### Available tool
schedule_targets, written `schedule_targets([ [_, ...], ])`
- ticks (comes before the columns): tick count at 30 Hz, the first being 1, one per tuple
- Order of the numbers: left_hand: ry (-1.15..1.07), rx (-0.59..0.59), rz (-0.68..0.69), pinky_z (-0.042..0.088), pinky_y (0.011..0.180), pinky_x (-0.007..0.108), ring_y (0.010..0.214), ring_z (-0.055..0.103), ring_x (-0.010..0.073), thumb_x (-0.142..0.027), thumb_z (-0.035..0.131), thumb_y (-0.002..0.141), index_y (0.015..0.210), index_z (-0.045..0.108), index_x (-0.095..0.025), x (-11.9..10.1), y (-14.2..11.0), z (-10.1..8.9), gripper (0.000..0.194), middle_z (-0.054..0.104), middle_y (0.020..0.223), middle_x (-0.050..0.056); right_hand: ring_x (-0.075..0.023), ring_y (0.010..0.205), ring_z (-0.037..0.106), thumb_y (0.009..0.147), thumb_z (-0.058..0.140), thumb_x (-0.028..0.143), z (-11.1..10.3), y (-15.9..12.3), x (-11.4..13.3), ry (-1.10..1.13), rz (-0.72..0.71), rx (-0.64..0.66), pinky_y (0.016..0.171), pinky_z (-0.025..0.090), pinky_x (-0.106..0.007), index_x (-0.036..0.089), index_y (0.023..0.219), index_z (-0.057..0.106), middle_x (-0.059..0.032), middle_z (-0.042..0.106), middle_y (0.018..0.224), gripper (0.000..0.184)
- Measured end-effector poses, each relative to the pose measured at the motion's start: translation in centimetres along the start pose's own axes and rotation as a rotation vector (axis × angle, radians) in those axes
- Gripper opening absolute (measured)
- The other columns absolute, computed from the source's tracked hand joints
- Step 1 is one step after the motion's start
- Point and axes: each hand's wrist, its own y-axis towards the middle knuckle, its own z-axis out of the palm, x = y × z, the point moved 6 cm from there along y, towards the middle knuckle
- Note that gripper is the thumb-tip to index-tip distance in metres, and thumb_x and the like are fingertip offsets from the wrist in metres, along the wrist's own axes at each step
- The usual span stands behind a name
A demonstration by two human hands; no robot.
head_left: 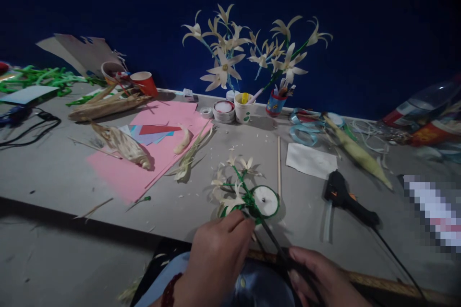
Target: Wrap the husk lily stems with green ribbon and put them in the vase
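Note:
A small flower spray [237,192], with cream husk-like petals and green-wrapped stems, hangs low over the table's front edge. My left hand [222,248] is closed with its fingertips at the base of the spray, hiding what they pinch. From that base a long dark stem [272,236] slants down to the right. My right hand [319,272] wraps its fingers around the lower part of this stem. Just behind the spray lies a roll of green tape [266,200] with a white core. A red beaded bracelet circles my left wrist.
A black glue gun [345,199] lies at right, its cord running forward. A thin wooden stick [278,165] and white paper [311,159] lie behind. Pink sheets [118,172] carry a dried corn husk [124,146]. Finished flowers [224,68] stand in a paper cup [244,111].

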Motion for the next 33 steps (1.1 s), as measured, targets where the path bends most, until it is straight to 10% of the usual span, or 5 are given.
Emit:
schedule_targets([
  [23, 0.04, -0.042, 0.012, 0.044, 0.049, 0.029, 0.056, 0.061, 0.0192, -0.008, 0.05, 0.085, 0.076, 0.058, -0.023, -0.3, -0.1, 0.2, 0.019, 0.064, 0.082, 0.004, 0.0011, 0.028, 0.031, 0.076, 0.056, 0.064, -0.9, 0.9, 3.0, -0.163, 0.096, 0.269, 0.027, 0.015, -0.015, 0.021, 0.07, 0.043, 0.0083, 0.051, 0.057, 0.045],
  [33, 0.069, 0.003, 0.038, 0.047, 0.048, 0.029, 0.056, 0.063, 0.019, -0.006, 0.054, 0.08, 0.076, 0.06, -0.023, -0.8, 0.1, 0.6, 0.018, 0.068, 0.084, 0.003, 0.0004, 0.029, 0.028, 0.082, 0.052, 0.039, -1.5, 1.1, 2.8, -0.102, 0.11, 0.264, 0.026, 0.017, -0.01, 0.02, 0.07, 0.045, 0.0115, 0.045, 0.049, 0.024],
])
